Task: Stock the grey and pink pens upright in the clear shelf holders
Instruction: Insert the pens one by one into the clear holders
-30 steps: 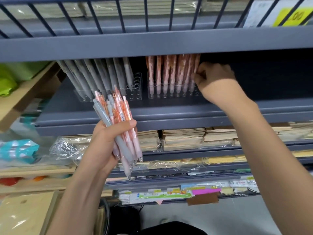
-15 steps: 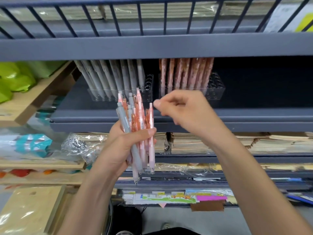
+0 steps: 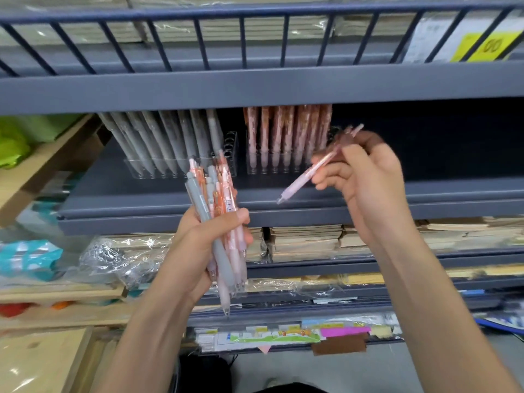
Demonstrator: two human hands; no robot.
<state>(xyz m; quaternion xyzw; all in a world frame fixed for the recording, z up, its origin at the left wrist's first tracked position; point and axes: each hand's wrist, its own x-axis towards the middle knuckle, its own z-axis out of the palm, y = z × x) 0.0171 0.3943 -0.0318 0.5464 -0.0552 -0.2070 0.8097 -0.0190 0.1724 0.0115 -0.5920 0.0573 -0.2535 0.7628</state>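
Observation:
My left hand (image 3: 204,245) grips a bundle of grey and pink pens (image 3: 218,211), tips pointing down, in front of the grey shelf edge. My right hand (image 3: 365,177) pinches a single pink pen (image 3: 309,174), tilted with its tip down-left, just right of the holders. On the shelf stand two clear holders: the left holder (image 3: 181,167) carries a row of grey pens (image 3: 170,137), with free holes at its right end. The right holder (image 3: 272,165) carries upright pink pens (image 3: 286,131).
A dark grey shelf board (image 3: 425,199) carries the holders, with a railed shelf (image 3: 255,83) close above. Stacks of wrapped notebooks (image 3: 306,239) fill the shelf below. Wooden shelving (image 3: 42,171) and plastic-wrapped goods (image 3: 113,262) lie to the left.
My right hand came back from the pink holder to the bundle, pulled one pink pen out of it and lifted it up to the right. The left hand stayed put.

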